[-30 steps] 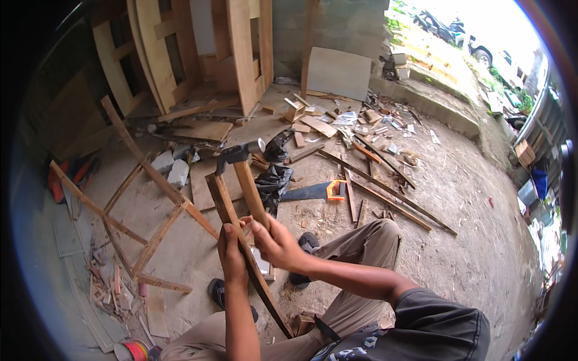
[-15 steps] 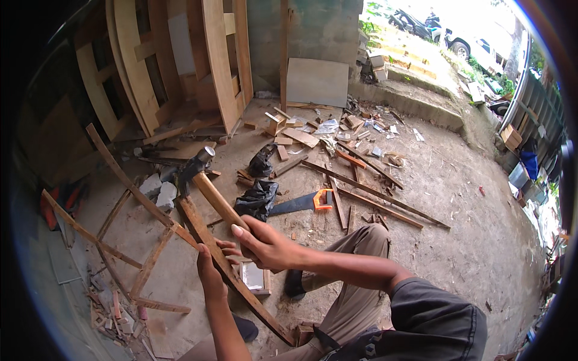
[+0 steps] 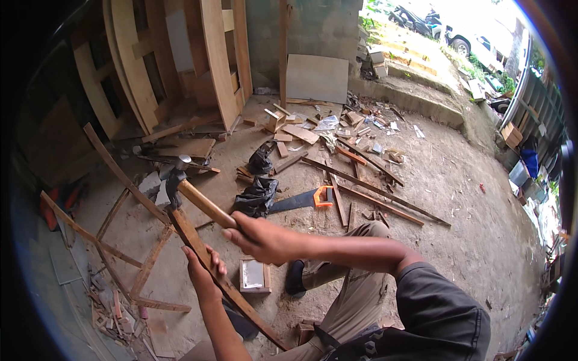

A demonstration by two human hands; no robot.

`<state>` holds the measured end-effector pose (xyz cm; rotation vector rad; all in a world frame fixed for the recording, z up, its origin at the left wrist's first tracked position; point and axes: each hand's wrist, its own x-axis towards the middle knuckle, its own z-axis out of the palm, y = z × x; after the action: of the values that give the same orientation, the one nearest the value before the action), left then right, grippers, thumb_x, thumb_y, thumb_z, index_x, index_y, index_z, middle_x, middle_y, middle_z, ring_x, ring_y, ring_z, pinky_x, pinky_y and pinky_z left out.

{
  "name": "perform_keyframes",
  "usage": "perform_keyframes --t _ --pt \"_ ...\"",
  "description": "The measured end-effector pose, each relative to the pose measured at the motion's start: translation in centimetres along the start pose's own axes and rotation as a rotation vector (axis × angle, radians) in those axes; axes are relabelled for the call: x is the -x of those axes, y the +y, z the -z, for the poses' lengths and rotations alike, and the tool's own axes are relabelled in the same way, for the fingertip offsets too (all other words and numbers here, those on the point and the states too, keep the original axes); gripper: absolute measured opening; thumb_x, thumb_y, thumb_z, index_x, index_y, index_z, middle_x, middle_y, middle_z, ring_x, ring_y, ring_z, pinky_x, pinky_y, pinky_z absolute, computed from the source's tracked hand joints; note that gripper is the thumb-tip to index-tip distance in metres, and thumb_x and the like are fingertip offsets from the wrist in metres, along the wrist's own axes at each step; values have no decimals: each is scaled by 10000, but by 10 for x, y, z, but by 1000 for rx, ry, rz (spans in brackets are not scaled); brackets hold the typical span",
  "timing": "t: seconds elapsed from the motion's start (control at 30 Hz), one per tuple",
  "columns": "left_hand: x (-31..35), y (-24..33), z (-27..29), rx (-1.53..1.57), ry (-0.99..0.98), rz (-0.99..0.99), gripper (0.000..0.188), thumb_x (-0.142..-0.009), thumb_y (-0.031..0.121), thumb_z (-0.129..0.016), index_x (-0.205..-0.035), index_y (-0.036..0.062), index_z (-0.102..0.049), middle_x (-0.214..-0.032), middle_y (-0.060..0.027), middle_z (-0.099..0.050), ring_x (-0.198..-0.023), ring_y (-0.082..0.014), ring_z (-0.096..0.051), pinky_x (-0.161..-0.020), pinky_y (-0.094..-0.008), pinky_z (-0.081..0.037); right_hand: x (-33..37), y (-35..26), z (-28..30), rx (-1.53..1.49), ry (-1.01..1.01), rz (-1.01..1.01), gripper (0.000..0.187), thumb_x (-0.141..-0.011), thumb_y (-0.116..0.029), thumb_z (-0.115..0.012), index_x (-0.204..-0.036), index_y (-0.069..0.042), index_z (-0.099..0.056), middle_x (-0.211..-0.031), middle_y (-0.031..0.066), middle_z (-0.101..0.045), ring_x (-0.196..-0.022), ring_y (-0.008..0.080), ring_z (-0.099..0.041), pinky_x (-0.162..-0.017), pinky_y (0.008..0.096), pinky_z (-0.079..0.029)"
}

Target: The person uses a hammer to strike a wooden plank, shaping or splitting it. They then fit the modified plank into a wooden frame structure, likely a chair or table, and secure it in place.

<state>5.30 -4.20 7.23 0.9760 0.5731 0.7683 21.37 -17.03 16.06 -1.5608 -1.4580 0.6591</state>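
Observation:
My right hand [image 3: 262,237] grips a claw hammer [image 3: 208,203] by its wooden handle. The dark claw touches or sits close to the upper end of a long wooden strip [image 3: 192,234]; exact contact is hard to make out. My left hand [image 3: 206,274] wraps around that strip partway down, thumb on one side and fingertips on the other. The strip slants down toward my legs. To the left, a wooden frame with crosspieces [image 3: 120,186] lies on the ground. Beside my foot stands a small wooden box [image 3: 255,275] with a pale top.
A handsaw [image 3: 295,203] with an orange handle lies beyond my hands, next to a black plastic bag [image 3: 256,195]. Long strips [image 3: 379,189] and scattered offcuts [image 3: 301,135] cover the ground behind it. Tall wooden panels [image 3: 217,66] stand at the back left.
The hammer and my right hand have shifted slightly down and left, toward the strip's upper end. My left hand and the strip have also moved a little left.

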Motion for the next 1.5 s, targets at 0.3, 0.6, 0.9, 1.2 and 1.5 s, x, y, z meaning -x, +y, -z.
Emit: perform_keyframes --t 0.3,0.6,0.9,1.2,1.5 --pt "11 -3 -19 -118 159 -74 606 -998 613 -319 -916 47 -517 -927 -100 -619 -878 -205 -613 -847 -342 -490 4 49 -84 -251 261 103 218 -1013 -182 -479 -1122 5 -459 -936 212 -645 -872 391 -660 -700 412 -500" --pt "1 -23 -11 -231 189 -72 649 -1006 602 -314 -1102 11 -564 -1017 -84 -598 -923 -204 -589 -842 -350 -474 2 53 -111 -315 448 124 197 -1003 -171 -477 -1097 -7 -422 -832 271 -587 -790 485 -583 -668 474 -452" --pt "9 -28 -32 -197 207 -56 612 -1008 596 -322 -955 41 -575 -826 -31 -592 -765 -148 -577 -743 -277 -467 14 62 -111 -343 428 13 248 -1017 -203 -473 -1160 1 -478 -867 175 -586 -792 262 -622 -711 381 -475" --pt "-9 -13 -1 -265 56 -48 653 -971 655 -319 -879 42 -524 -727 -98 -630 -668 -218 -676 -595 -309 -559 9 8 -3 -304 27 -238 365 -1026 -373 -484 -997 -9 -484 -666 43 -506 -573 109 -481 -494 321 -408" --pt "-4 -41 -33 64 282 -69 601 -1021 575 -266 -931 66 -573 -763 -27 -588 -656 -132 -594 -654 -269 -507 11 59 -114 -222 478 134 230 -1020 -216 -479 -1100 -3 -453 -800 192 -585 -725 340 -612 -648 407 -460"
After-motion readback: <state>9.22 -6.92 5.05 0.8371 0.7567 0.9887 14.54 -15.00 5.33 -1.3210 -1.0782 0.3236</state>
